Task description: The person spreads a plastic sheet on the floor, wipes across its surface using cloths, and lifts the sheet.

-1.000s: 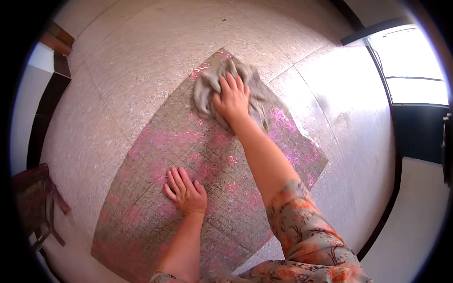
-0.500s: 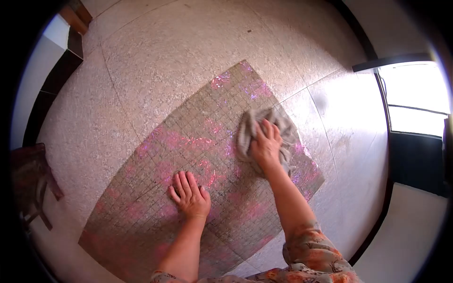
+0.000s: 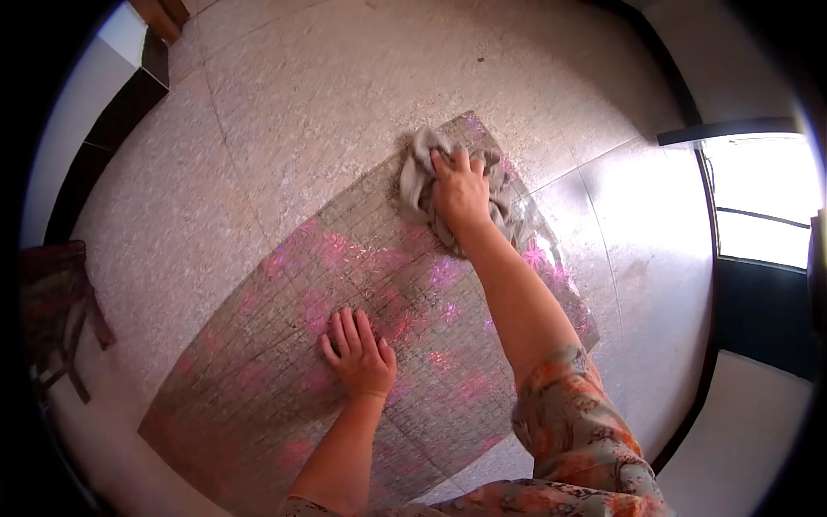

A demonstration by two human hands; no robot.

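A see-through plastic sheet (image 3: pixel 284 362) with a grid pattern and shiny pink and purple flowers lies flat on the floor. My left hand (image 3: pixel 360 355) rests on it near the middle, palm down with fingers stretched out. Toward the sheet's far corner, my right hand (image 3: pixel 463 194) presses on a crumpled grey-beige cloth (image 3: pixel 417 177), its fingers curled into the folds. The cloth bunches out around that hand and reaches the sheet's far left edge. Part of the cloth is hidden under my palm and wrist.
Speckled beige floor tiles (image 3: pixel 319 103) surround the sheet. A dark wooden stool or chair (image 3: pixel 65 302) stands at the left. White walls with dark skirting (image 3: pixel 103 116) run along the sides. Bright light comes through an opening (image 3: pixel 762 189) at the right. A small dark speck (image 3: pixel 481 59) lies on the floor ahead.
My right hand has pushed the cloth forward and slightly left, toward the sheet's far corner. My left hand stays flat on the sheet. The view has shifted slightly.
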